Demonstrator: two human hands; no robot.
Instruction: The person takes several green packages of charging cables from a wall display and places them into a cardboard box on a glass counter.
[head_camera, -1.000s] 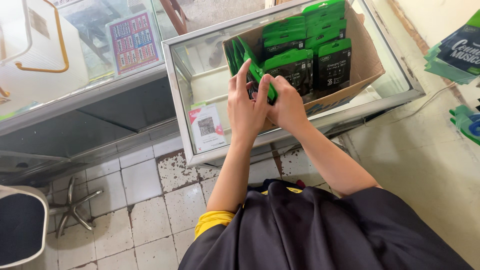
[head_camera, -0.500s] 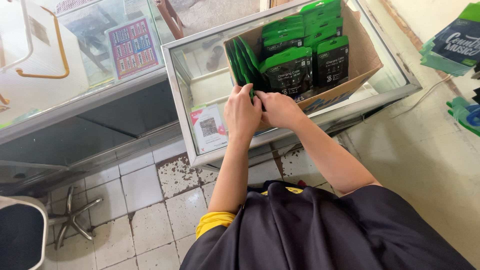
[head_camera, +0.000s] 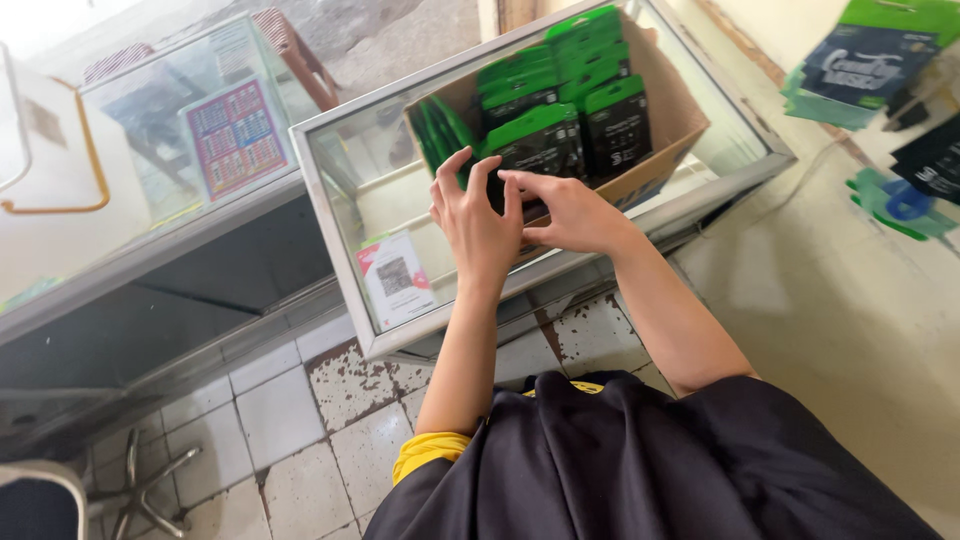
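1. Since the earlier frame, we see both hands lifted back from the row of packets; they gripped a packet then, and now the fingers are spread and hold nothing.
2. Our left hand (head_camera: 478, 222) is splayed wide, fingertips just near of the green-and-black packets (head_camera: 540, 140) standing in the cardboard box (head_camera: 680, 120).
3. Our right hand (head_camera: 570, 212) is loosely open, touching the left at the fingertips.
4. The packets lie just far of both hands, upright, their row running left to right; the left hand is nearer the leaning left-end packets (head_camera: 440, 135).
5. The box sits on the glass tabletop (head_camera: 340, 230) of a display case.
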